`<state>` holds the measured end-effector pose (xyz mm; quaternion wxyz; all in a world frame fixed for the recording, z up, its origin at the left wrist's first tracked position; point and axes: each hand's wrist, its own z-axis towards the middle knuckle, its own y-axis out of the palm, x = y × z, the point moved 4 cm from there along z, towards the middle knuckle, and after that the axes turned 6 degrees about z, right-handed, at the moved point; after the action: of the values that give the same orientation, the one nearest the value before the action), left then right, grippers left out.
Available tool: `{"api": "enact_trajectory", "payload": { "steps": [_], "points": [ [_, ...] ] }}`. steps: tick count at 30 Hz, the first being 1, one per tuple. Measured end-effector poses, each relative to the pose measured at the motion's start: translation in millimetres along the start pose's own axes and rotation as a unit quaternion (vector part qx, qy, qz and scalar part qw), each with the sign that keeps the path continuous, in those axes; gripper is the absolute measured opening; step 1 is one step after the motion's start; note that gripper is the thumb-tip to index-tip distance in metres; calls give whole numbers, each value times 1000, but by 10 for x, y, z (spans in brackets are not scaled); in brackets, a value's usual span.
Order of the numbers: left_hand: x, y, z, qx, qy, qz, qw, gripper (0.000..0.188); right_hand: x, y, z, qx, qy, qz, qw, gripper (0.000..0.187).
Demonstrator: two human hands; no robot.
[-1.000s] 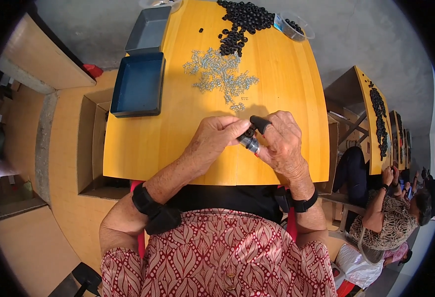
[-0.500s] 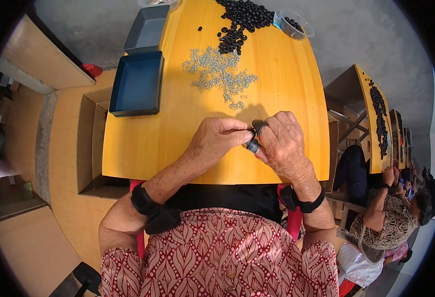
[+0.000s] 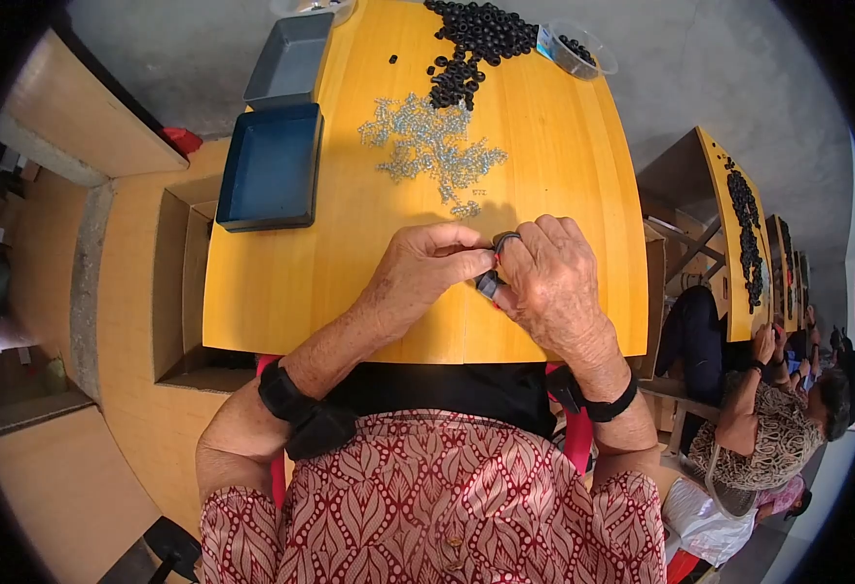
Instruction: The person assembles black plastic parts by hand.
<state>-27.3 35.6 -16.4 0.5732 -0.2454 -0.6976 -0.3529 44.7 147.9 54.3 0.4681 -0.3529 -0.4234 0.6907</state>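
Mid-frame, the bare left hand (image 3: 418, 273) and dark-banded right hand (image 3: 556, 280) meet at the fingertips, perhaps for steadiness; what either grasps, I cannot tell.

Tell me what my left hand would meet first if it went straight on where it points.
Your left hand points toward your right hand, so it would probably meet the dark finger covers there first; depth is unclear, and they may be touching.

table (image 3: 569, 175): yellow | rings (image 3: 491, 31): black | tray (image 3: 272, 165): dark blue | shirt (image 3: 389, 487): red-cream leaf pattern
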Motion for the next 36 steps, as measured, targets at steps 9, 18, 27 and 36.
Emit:
{"api": "enact_trajectory", "payload": {
  "steps": [9, 18, 27, 36],
  "points": [
    [6, -14, 7, 1, -29, 31, 999, 21, -19, 18, 6, -15, -7, -21, 1000, 25],
    [-66, 0, 12, 11, -33, -104, 994, 22, 107, 34, -39, 78, 51, 87, 992, 28],
    [-33, 2, -13, 33, -22, -67, 997, 22, 96, 98, -54, 82, 16, 82, 993, 27],
    [18, -32, -8, 14, -29, -3, 999, 26, 41, 45, -30, 28, 5, 21, 999, 25]
  ]
}}
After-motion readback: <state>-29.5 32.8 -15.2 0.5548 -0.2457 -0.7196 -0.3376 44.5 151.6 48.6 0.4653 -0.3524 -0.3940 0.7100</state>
